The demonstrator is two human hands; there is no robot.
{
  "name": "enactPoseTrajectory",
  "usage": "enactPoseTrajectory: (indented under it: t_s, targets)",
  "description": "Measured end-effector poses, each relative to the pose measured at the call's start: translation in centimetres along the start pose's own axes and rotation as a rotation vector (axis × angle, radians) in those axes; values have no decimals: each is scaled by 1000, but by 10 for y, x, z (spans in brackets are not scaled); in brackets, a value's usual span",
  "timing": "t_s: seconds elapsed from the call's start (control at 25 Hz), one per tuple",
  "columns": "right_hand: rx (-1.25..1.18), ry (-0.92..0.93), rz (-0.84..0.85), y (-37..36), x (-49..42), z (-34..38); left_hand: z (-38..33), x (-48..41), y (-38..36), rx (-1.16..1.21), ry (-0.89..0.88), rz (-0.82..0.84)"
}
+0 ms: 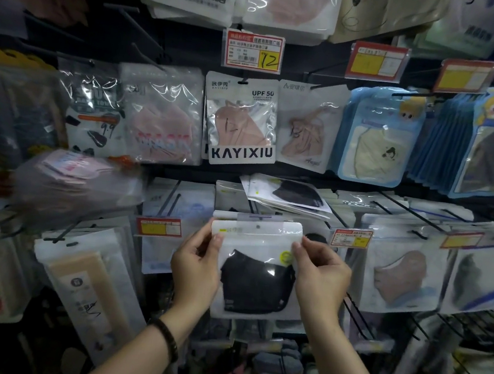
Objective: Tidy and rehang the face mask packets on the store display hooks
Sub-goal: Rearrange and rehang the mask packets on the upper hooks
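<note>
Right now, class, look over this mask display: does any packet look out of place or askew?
Yes. A loose stack of packets, black mask on top, lies flat and tilted rather than hanging like its neighbours. It sits just above the held packet, which the left hand and right hand pinch at its top corners.

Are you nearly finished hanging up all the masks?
Partly. The KAYIXIU packet and its row hang neatly. The left hand and right hand pinch the black mask packet by its top corners, not clearly hooked yet. A loose stack of packets lying crooked just above it looks left to do.
</note>
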State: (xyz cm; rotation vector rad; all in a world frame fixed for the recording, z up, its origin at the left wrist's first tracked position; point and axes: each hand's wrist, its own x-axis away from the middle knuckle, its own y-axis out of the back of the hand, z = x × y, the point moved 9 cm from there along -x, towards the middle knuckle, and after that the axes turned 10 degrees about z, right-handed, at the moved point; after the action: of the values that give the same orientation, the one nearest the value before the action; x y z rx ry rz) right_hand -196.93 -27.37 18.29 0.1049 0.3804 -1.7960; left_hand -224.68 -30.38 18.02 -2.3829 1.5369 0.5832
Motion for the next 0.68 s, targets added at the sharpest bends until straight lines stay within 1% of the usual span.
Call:
enactPoseTrajectory:
  t_s: [0.12, 0.32, 0.52, 0.68]
  targets:
    - [36, -33, -18, -1, -2, -3, 0, -5, -1, -40, 17, 8]
    - [176, -49, -17, -9, -8, -2, 2, -14, 1, -72, 80, -72]
    - [386, -15, 120, -26, -10, -1, 1, -15, 6, -106, 125, -171]
    - [565, -21, 253, -39, -3, 3, -3, -15, 9, -165, 155, -166]
